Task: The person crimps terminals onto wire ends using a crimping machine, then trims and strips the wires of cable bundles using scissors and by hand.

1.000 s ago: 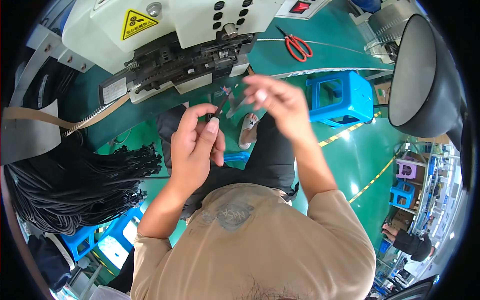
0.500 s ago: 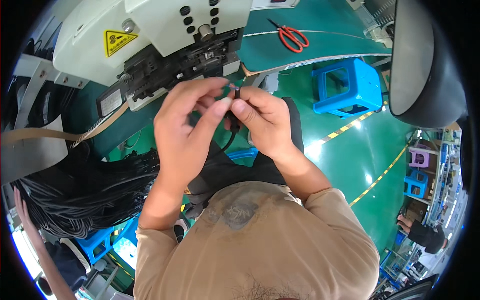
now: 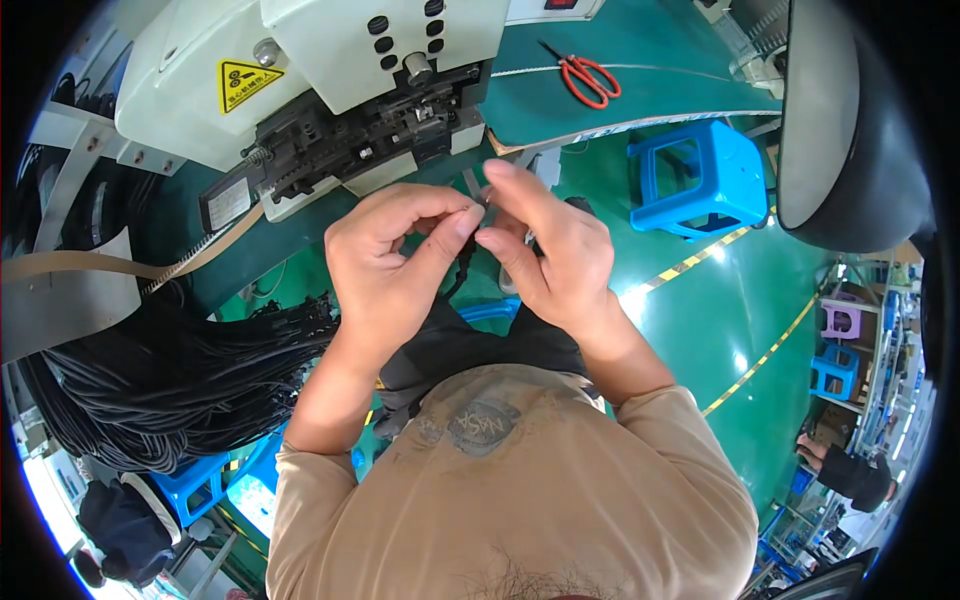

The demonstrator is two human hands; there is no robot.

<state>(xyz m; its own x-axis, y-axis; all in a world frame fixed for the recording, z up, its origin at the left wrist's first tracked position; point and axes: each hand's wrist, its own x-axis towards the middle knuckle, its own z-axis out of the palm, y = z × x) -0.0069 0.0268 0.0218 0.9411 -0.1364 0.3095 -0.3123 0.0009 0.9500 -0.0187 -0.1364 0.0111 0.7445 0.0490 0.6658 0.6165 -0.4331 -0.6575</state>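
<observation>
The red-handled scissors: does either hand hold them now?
No, the scissors lie on the green table, away from the left hand and right hand.

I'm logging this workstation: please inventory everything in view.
Cable: one, black, centre
Machine: one, off-white, upper left
Warning sticker: one, yellow, on machine
Scissors: one pair, red, tabletop
Tabletop: one, green, top
Cable bundle: one, black, left
Strip: one, tan, left
Rounded object: one, grey, upper right
Stools: several, blue and purple, both sides
Co-workers: at least one, dark-clothed, right
Floor: one, green, right
Shirt: one, tan, below
Left hand: one, bare, left-centre
Right hand: one, bare, right-centre
</observation>
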